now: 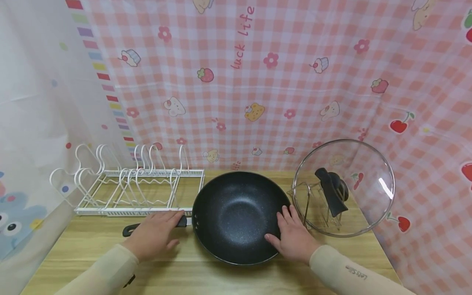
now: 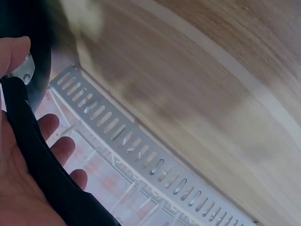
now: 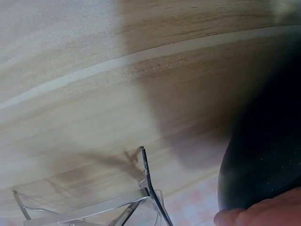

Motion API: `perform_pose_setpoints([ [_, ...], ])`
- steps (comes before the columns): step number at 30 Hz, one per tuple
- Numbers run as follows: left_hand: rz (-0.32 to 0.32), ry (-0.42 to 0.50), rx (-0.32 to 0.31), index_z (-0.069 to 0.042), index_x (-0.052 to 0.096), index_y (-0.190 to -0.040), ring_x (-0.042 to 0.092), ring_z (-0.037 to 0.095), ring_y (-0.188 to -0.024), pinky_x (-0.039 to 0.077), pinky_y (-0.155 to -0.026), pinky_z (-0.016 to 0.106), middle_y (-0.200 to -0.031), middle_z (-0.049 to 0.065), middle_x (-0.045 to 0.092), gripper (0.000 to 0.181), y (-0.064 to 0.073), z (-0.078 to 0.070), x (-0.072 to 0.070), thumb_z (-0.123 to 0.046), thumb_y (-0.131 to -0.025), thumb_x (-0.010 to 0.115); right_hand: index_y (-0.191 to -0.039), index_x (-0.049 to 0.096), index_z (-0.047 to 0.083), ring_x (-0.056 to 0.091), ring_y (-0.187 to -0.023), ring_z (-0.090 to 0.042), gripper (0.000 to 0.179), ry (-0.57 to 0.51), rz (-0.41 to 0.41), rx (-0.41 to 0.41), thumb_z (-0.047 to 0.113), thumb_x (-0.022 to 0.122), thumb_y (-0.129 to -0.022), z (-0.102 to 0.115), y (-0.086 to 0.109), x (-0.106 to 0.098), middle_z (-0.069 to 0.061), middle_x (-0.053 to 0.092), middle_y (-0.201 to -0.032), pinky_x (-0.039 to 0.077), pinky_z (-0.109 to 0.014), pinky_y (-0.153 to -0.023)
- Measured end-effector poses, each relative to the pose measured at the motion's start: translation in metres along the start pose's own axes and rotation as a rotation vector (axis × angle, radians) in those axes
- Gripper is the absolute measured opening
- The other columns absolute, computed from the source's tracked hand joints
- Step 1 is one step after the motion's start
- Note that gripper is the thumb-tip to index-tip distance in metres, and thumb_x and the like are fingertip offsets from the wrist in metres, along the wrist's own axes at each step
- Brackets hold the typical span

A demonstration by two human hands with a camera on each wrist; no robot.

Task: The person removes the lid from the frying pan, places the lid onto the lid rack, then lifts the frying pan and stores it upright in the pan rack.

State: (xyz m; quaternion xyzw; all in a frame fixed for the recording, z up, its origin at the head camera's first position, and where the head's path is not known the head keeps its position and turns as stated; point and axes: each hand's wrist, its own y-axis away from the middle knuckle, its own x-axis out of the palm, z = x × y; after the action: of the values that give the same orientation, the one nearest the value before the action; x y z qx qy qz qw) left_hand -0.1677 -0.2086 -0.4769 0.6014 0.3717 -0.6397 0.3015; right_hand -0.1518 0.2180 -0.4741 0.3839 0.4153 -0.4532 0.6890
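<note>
In the head view a black wok [image 1: 241,221] sits face up in the middle, its long black handle [image 1: 181,221] pointing left. My left hand [image 1: 153,233] lies over that handle, fingers loosely extended and thumb apart on the near side. From the left wrist, the handle [image 2: 35,155] crosses under the palm, with fingertips [image 2: 63,148] showing beyond it. My right hand [image 1: 295,237] rests on the wok's right rim, straight fingers over the inner wall. Only part of that hand [image 3: 268,214] shows in the right wrist view, beside the dark wok [image 3: 268,141].
A white wire rack [image 1: 140,211] with upright loops stands behind the left hand. On the right, a glass lid [image 1: 372,180] with a black knob leans on a metal wire stand [image 1: 307,200]. All stand on a wooden table [image 1: 206,278] before a pink checked cloth [image 1: 228,94].
</note>
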Motion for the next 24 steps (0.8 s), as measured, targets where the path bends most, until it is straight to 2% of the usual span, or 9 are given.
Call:
perform_pose_setpoints([
  [7, -0.038, -0.047, 0.008, -0.004, 0.054, -0.15, 0.063, 0.036, -0.131, 0.049, -0.11, 0.059, -0.145, 0.014, 0.064, 0.081, 0.001, 0.001, 0.008, -0.045, -0.086, 0.083, -0.157, 0.035, -0.011, -0.002, -0.161, -0.05, 0.083, 0.004, 0.001, -0.003, 0.05, 0.056, -0.106, 0.0, -0.001, 0.0, -0.034, 0.016, -0.17, 0.018, -0.064, -0.13],
  [15, -0.016, -0.056, -0.014, -0.006, 0.053, -0.151, 0.062, 0.037, -0.132, 0.05, -0.108, 0.064, -0.146, 0.015, 0.063, 0.082, 0.0, -0.002, 0.008, -0.048, -0.087, 0.081, -0.155, 0.038, -0.012, 0.004, -0.16, -0.053, 0.08, -0.001, -0.028, -0.028, 0.049, 0.057, -0.106, -0.002, -0.005, -0.001, -0.035, 0.022, -0.168, 0.019, -0.065, -0.129],
  [24, -0.038, -0.065, -0.021, -0.004, 0.055, -0.148, 0.064, 0.036, -0.128, 0.052, -0.104, 0.062, -0.143, 0.015, 0.065, 0.082, -0.001, -0.007, 0.005, -0.046, -0.084, 0.083, -0.155, 0.039, -0.01, 0.004, -0.161, -0.052, 0.074, 0.016, -0.035, -0.043, 0.045, 0.054, -0.108, -0.006, -0.015, -0.002, -0.033, 0.022, -0.169, 0.021, -0.065, -0.128],
])
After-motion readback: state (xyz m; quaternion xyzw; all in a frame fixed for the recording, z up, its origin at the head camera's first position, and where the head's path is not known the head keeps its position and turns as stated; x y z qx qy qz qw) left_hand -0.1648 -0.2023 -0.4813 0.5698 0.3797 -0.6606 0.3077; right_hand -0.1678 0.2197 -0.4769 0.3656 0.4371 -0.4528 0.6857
